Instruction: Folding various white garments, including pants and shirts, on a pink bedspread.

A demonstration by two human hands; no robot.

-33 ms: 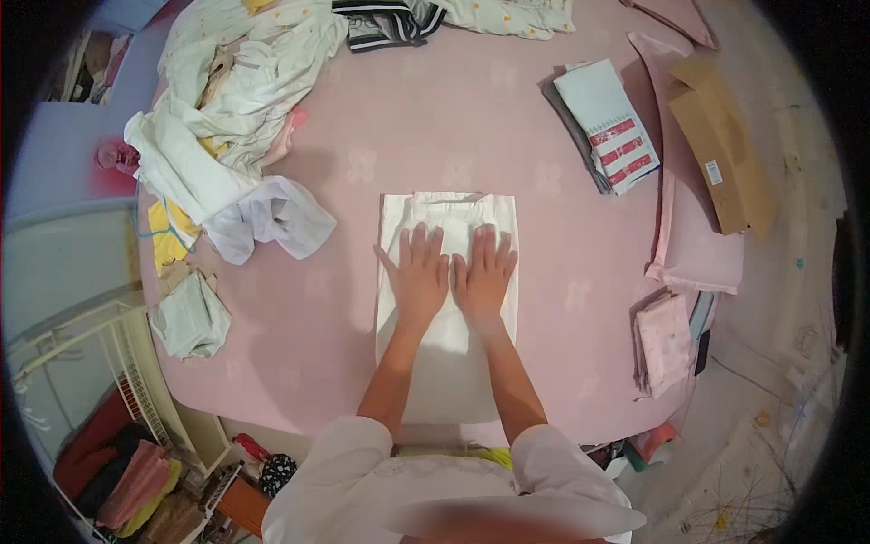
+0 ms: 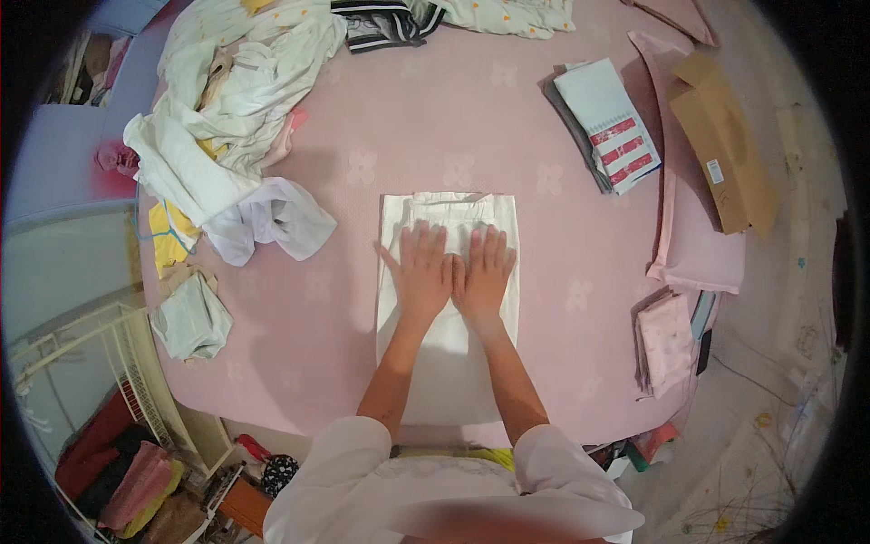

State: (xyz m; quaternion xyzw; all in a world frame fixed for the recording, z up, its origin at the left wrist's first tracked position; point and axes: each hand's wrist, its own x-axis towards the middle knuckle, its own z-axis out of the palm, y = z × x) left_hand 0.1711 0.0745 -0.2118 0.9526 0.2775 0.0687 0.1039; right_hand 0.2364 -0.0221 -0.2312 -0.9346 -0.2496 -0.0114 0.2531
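A white folded garment lies flat on the bed, with what looks like a gathered waistband along its far edge. My left hand presses flat on its left half, fingers stretched toward the waistband and thumb side nearest the other hand. Beside it my right hand rests palm down on the right half, fingers pointing away from me. The two hands nearly touch at the middle. Both are open and grip nothing. My forearms cover part of the cloth's near half.
The garment lies on a pink bedsheet. Rumpled white clothes are heaped at the far left. At the right lie folded clothes, a cardboard box and a pink folded cloth. A cream metal rack stands at lower left.
My hands have come slightly closer together on the white garment. The cloth itself looks the same.
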